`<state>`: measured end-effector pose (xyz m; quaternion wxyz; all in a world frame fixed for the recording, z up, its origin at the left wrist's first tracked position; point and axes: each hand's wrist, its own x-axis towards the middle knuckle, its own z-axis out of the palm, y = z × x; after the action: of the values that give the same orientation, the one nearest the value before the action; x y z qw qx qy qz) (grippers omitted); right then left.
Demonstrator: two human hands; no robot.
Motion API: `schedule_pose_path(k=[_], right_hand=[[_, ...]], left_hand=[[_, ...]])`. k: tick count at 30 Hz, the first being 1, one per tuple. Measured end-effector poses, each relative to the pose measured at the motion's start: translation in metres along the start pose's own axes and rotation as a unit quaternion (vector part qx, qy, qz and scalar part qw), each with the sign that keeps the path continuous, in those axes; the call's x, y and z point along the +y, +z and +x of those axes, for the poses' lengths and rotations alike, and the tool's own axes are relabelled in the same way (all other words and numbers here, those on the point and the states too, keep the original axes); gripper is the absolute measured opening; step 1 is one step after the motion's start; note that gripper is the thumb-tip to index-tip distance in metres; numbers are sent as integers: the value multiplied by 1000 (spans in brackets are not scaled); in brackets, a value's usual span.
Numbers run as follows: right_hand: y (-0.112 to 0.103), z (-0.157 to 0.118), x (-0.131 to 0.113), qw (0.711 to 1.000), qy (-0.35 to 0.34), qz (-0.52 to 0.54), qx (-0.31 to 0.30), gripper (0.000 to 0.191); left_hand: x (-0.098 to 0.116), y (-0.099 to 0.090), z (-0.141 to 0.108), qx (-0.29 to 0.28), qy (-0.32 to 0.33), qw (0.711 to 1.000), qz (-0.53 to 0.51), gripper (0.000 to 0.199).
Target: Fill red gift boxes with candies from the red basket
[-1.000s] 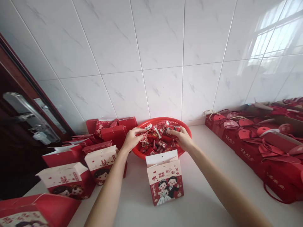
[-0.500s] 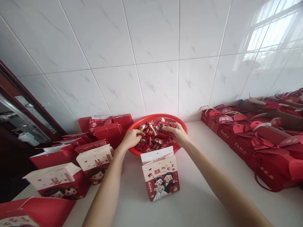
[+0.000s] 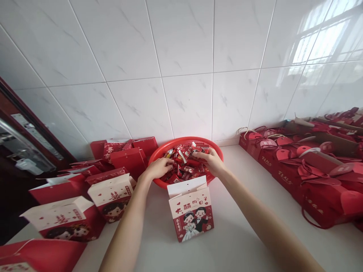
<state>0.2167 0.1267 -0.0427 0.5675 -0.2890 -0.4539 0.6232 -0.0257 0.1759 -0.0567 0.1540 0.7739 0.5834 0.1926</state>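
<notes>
A red plastic basket (image 3: 220, 150) stands against the wall, holding many wrapped candies (image 3: 185, 172). Over its left side is my left hand (image 3: 161, 167), fingers bent down among the candies; what its fingertips touch is too small to make out. At the basket's right side, my right hand (image 3: 210, 158) pinches a dark-and-red wrapped candy (image 3: 196, 153) between thumb and fingers. Just in front of the basket stands an upright open-topped box (image 3: 191, 215), cream above and red below, with a cartoon couple on its front.
Several red and cream boxes (image 3: 113, 194) crowd the left side of the white table (image 3: 235, 241). Along the right, red gift boxes (image 3: 279, 170) with cord handles stand in rows. A tiled wall (image 3: 184, 102) rises behind, and a dark door frame (image 3: 31, 124) is at far left.
My left hand has its fingers a little lower and deeper among the candies. My right hand stays at the basket's right side. The view has shifted slightly.
</notes>
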Motion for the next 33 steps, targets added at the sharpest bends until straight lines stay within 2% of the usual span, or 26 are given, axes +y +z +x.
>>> schedule_pose_path(k=[2,6,12,15,17,19,22,24,28,33], right_hand=[[-1,0,0,1000,-3,1,-3,31],[-3,1,1,1000,-7,3,-3,30],[-1,-1,-1,1000,3,6,12,32],[0,-1,-2,1000,10,13,24,33],[-1,-1,-4,1000,6,17,22,32],[0,-2,-10,1000,-14,16,5,31],[4,-11,-28,998,-60,8,-17,28],[9,-22,-43,996,-87,-6,-23,27],[18,-48,-67,988,-140,-44,-43,25],[22,-69,-80,980,-176,-75,-46,21]], left_hand=[[3,0,-3,41,-23,997,-56,25],[7,-3,-10,135,-22,973,-185,26],[16,-11,-15,174,3,921,-348,45],[31,-22,-23,166,30,916,-365,54],[46,-34,-35,139,57,920,-361,54],[65,-47,-52,106,100,930,-338,45],[92,-63,-85,68,186,947,-254,26],[106,-68,-105,45,230,951,-199,22],[120,-61,-126,34,249,963,-101,24],[123,-46,-121,59,242,968,-27,26]])
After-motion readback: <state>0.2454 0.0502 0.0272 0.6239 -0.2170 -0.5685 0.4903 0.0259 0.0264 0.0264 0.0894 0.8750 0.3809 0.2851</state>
